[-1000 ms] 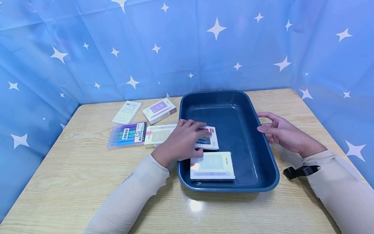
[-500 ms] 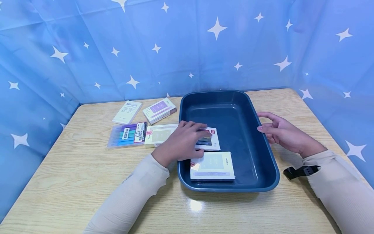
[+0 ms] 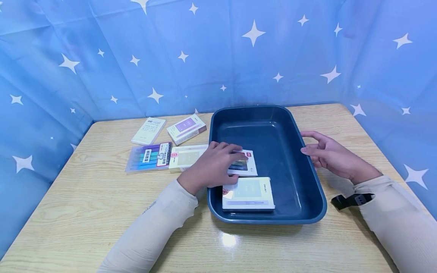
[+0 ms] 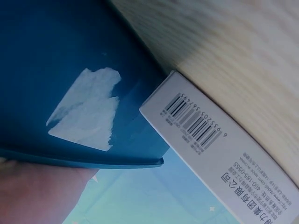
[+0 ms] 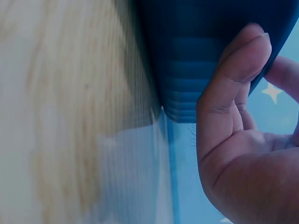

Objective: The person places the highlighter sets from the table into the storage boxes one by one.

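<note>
A dark blue tray [image 3: 280,144] stands on the table. My left hand [image 3: 215,163] reaches over its left rim and grips a white box [image 3: 252,166] with a red logo and a dark window; palm and fingers hide much of it. Just nearer me in the tray lies a pale yellow box [image 3: 247,193]. At the right side, my right hand [image 3: 329,157] pinches the tray's rim between thumb and fingers. The right wrist view has that thumb [image 5: 247,53] against the tray's ridged outer wall [image 5: 182,70].
Left of the tray lie another pale yellow box [image 3: 184,157], a clear pack of coloured pens [image 3: 145,157], a box with a purple panel [image 3: 186,129] and a whitish box [image 3: 148,131]. A barcoded box [image 4: 196,126] overlaps the tray's outer wall in the left wrist view.
The white box under my left hand has shifted very slightly toward me, close to the pale yellow box. My right hand and the tray have stayed in place.
</note>
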Demonstrator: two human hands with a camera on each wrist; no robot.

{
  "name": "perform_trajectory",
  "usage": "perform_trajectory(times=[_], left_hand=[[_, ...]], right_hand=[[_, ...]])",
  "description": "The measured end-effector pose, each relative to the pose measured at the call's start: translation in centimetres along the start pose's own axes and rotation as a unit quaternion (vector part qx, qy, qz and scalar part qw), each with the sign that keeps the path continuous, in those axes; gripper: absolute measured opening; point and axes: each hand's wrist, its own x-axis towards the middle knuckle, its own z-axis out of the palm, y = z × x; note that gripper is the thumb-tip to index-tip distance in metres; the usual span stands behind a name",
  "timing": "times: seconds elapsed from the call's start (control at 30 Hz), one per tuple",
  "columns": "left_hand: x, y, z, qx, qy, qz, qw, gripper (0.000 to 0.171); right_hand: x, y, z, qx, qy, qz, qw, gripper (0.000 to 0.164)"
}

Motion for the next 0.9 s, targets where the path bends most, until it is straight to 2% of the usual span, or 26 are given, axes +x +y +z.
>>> perform_trajectory(times=[0.9], left_hand=[[0.00, -0.11, -0.24, -0.006, -0.024, 0.004, 0.9997, 0.052]], right_hand=[[-0.01, 0.00, -0.01, 0.004, -0.005, -0.005, 1.000, 0.054]])
